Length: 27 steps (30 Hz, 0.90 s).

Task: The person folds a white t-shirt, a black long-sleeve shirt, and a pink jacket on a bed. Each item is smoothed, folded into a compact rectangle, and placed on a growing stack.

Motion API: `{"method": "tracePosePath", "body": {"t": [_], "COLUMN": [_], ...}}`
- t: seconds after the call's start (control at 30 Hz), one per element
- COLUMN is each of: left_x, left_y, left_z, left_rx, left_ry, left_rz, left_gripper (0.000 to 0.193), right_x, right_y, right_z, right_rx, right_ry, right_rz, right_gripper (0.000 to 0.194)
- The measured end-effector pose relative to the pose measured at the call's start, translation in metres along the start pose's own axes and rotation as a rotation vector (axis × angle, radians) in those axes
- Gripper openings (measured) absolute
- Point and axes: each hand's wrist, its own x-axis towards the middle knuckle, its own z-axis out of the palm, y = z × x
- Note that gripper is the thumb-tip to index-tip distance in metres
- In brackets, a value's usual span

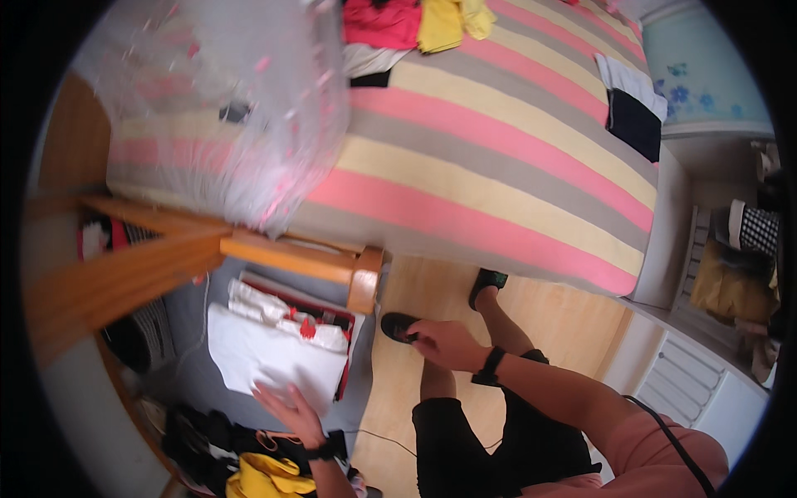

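Observation:
My left hand (291, 411) has its fingers spread at the near edge of a folded white garment (280, 348); I cannot tell whether they touch it. The garment tops a stack of folded clothes on a grey sheet (367, 367). Just beyond it in the stack is a white folded piece with red print (261, 303). My right hand (445, 344) hangs in the air above my slippered foot, fingers curled in, with nothing visible in it. A dark band circles each wrist.
Ahead lies a striped bed (473, 168), partly behind a sheer net curtain (249, 93), with folded clothes (632, 118) on it. A wooden bed post (366, 280) stands beyond the stack. A clothes heap (268, 476) lies near left; open shelves (691, 218) hold clothing at right. A cable (386, 439) crosses the floor.

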Motion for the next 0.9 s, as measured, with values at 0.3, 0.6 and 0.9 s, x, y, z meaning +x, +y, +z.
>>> {"method": "tracePosePath", "body": {"t": [0.3, 0.6, 0.9], "left_x": [-0.044, 0.25, 0.506], "left_y": [0.294, 0.551, 0.615], "left_z": [0.045, 0.158, 0.104], "left_rx": [-0.613, -0.706, 0.351], "left_ry": [-0.508, -0.508, 0.201], "left_rz": [0.247, 0.385, 0.954], "left_gripper": [0.032, 0.036, 0.08], "right_x": [-0.01, -0.014, -0.019], "right_y": [0.115, 0.199, 0.218], "right_z": [-0.18, -0.296, -0.303], "right_rx": [-0.232, -0.344, -0.154], "right_ry": [0.735, 0.595, 0.552], "right_rz": [0.217, 0.525, 0.482], "right_gripper": [0.022, 0.033, 0.026]}}
